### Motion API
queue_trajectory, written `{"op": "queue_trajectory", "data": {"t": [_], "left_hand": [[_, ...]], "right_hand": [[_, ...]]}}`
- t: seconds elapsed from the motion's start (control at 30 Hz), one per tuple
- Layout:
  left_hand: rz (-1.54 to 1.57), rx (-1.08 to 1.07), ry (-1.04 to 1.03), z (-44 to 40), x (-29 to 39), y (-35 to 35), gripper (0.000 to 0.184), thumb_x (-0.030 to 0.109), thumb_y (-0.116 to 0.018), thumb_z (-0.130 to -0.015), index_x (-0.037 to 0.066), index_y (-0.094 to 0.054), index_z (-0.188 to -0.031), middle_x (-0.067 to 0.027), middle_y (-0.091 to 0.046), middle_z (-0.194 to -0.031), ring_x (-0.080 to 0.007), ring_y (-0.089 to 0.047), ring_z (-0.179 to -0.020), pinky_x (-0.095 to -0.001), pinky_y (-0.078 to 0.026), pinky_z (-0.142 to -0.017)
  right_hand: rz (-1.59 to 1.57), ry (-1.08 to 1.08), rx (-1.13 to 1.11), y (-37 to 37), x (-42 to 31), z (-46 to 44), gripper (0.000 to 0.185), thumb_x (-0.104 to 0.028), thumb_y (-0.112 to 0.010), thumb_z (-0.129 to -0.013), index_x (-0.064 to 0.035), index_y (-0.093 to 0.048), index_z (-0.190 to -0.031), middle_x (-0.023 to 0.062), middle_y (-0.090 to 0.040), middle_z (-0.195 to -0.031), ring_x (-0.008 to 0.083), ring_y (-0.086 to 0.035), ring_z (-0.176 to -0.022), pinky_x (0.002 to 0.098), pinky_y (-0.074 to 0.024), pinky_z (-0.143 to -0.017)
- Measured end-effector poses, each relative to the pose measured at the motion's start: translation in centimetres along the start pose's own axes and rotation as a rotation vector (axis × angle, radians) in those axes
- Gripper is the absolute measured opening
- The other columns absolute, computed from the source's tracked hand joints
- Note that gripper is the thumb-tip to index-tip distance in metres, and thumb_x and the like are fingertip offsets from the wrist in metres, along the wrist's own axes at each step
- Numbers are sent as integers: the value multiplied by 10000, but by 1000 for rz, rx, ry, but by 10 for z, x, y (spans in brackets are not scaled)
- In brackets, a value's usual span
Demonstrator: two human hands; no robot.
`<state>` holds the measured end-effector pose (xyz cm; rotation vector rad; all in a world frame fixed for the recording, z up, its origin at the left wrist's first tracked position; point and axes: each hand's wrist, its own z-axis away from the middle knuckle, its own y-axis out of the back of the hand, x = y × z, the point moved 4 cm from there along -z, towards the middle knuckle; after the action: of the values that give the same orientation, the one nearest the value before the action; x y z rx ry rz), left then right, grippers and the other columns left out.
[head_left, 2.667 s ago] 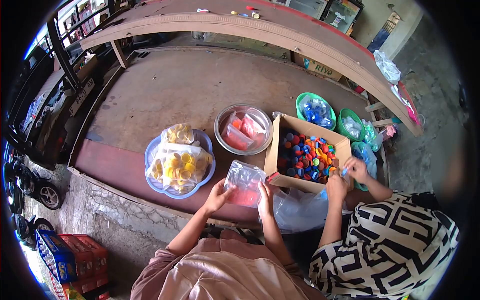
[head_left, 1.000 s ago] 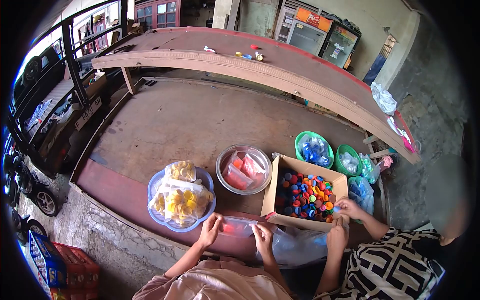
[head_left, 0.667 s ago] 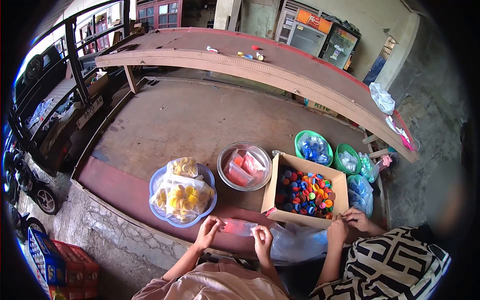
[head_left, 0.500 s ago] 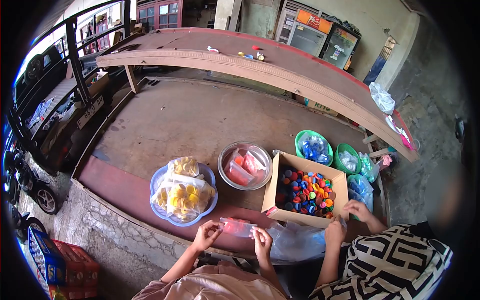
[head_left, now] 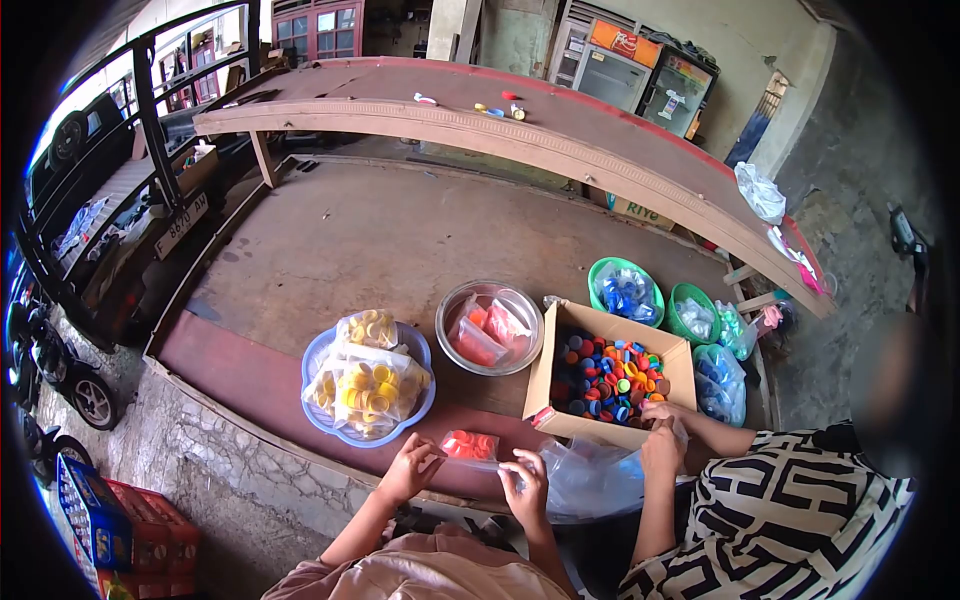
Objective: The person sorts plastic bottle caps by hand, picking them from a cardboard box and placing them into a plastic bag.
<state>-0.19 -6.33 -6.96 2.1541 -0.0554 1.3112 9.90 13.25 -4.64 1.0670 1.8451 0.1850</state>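
A small clear plastic bag of red bottle caps [head_left: 470, 444] lies at the near edge of the table, its open-looking end toward me. My left hand [head_left: 411, 470] is closed in a pinch at the bag's left near corner. At the right near corner, the thumb and fingertips of my right hand [head_left: 526, 486] pinch the plastic edge. To the left stands a blue basket [head_left: 428, 385] with bags of yellow caps [head_left: 368, 392]. Beyond my hands, a metal bowl [head_left: 443, 335] contains bags of red caps [head_left: 482, 340]. Loose clear bags [head_left: 590, 482] lie right of my right hand.
A cardboard box [head_left: 535, 385] of mixed caps stands to the right. Close beside me a co-worker's hand [head_left: 662, 450] is at its near side, the other reaching inside. Green baskets [head_left: 660, 312] hold bagged caps. A raised wooden shelf [head_left: 450, 118] spans the back.
The red caps now sit bunched at the far end of the bag, which lies farther from me. My hands stay near its near corners. The co-worker's hand has moved into the box.
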Motion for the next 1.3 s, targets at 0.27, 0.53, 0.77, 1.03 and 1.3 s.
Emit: {"op": "queue_trajectory", "data": {"t": [0.27,0.53,0.77,1.03,1.3], "left_hand": [[224,-24,312,8,-20,-11,110,71,-602,-824,22,-529,-889,-57,-532,-711,-132,-477,-583,-256,-399,-543],[426,21,322,13,-39,-26,106,54,-556,-859,41,-452,-849,-12,-514,-728,-62,-464,-616,-212,-392,-554],[409,11,342,11,-33,-21,70,50,-554,-858,33,-489,-837,-22,-561,-786,-54,-478,-621,-218,-397,-544],[320,66,301,6,-28,-14,112,96,-599,-840,23,-522,-874,-34,-580,-758,-65,-464,-566,-223,-383,-515],[327,37,275,7,-35,-18,244,99,-623,-827,19,-483,-1010,-49,-584,-760,-83,-519,-629,-218,-407,-541]], "right_hand": [[-595,-585,62,-26,41,27,237,-21,-682,-768,-10,-567,-976,9,-600,-746,20,-505,-653,167,-393,-578],[-535,-435,-30,-36,47,30,168,9,-636,-790,-12,-510,-900,12,-537,-797,50,-507,-684,193,-416,-619],[-517,-361,-86,-31,46,27,211,48,-651,-758,11,-550,-939,65,-569,-942,103,-586,-796,225,-483,-697],[-796,-610,7,-35,55,31,423,32,-671,-750,9,-496,-1134,117,-592,-975,162,-618,-842,265,-514,-746],[-704,-584,-122,-35,64,32,480,45,-668,-746,-10,-471,-1181,91,-600,-908,120,-599,-798,229,-497,-731]]}}
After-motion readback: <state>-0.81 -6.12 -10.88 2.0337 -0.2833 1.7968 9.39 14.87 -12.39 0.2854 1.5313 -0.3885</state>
